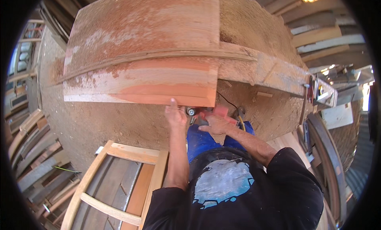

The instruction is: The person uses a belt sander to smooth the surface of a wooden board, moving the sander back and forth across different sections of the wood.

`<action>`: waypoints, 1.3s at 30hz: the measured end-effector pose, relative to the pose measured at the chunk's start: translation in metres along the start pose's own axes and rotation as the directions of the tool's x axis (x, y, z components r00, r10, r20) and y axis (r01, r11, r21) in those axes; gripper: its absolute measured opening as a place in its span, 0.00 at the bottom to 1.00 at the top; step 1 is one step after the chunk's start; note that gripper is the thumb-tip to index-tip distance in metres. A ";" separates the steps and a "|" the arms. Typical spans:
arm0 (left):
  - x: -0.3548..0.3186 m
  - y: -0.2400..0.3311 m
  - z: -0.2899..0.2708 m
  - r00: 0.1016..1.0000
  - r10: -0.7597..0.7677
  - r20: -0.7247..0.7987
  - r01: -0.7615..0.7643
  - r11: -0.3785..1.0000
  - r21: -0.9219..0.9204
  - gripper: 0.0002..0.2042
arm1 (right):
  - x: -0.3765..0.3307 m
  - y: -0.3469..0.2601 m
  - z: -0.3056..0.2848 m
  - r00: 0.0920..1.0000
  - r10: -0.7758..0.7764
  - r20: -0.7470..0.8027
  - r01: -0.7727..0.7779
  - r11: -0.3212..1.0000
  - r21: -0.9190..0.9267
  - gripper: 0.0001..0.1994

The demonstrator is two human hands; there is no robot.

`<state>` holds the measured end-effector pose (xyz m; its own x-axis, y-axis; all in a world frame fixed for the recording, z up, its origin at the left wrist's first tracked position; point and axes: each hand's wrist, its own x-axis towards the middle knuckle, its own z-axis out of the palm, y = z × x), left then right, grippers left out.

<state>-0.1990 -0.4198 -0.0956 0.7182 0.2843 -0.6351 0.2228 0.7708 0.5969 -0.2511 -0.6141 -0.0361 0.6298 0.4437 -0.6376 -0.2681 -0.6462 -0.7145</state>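
Working at the near edge of a broad reddish wooden panel (166, 85), the person stood with both bare hands out front. Panel lay flat, its right part over the bench (274, 73), a long pale timber surface running off to the right. Sawdust patched the panel's far and middle parts; the near strip looked cleaner and more orange. A thin batten (178, 53) lay across it from left to right, running past the right edge onto the bench.

Left hand (176, 116): at the near edge, right of the middle, thumb tip up against the panel. Fingers mostly hidden; could not tell whether that grip was closed on anything. Right hand (216, 124): grip clamped on a red power tool (221, 111) just below the panel's near right corner (type unclear, blurred and partly covered). A round metal part (191, 111) showed between the two hands. Dark cord (227, 98) curved down behind the tool.

Near left: a pale wooden frame (133, 152) with crossbars, grey and orange boards visible through it. Far left and right: piled planks (337, 43). Right, beyond the bench end: a whitish sheet (338, 115). Brown, dusty ground (99, 126) underfoot. Clothing: black shirt (274, 190), blue trousers (200, 140).
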 end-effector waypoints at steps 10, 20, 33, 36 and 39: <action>-0.051 -0.110 0.016 0.989 -0.110 0.100 0.102 0.991 0.081 0.10 | -0.065 0.105 -0.043 0.980 0.134 -0.146 -0.133 0.991 0.020 0.32; -0.067 -0.117 0.020 0.988 -0.138 0.071 0.089 0.878 0.470 0.09 | -0.070 0.104 -0.046 0.968 0.117 -0.221 -0.116 0.993 0.018 0.33; -0.106 -0.073 -0.115 0.969 -0.210 -0.131 0.247 0.779 0.577 0.11 | -0.001 0.001 0.003 0.976 0.167 0.138 -0.130 0.961 -0.246 0.37; -0.112 -0.064 -0.152 0.952 -0.181 -0.248 0.283 0.830 0.481 0.09 | 0.017 -0.016 0.018 0.963 0.171 0.209 -0.097 0.941 -0.324 0.38; -0.109 -0.065 -0.177 0.961 -0.022 -0.274 0.137 0.902 0.409 0.08 | 0.033 -0.028 0.033 0.948 0.179 0.261 -0.094 0.946 -0.309 0.38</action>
<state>-0.4084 -0.4000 -0.1516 0.5050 0.4130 -0.7579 0.5689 0.5011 0.6521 -0.2472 -0.5614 -0.0466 0.3589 0.4671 -0.8081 -0.0876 -0.8451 -0.5274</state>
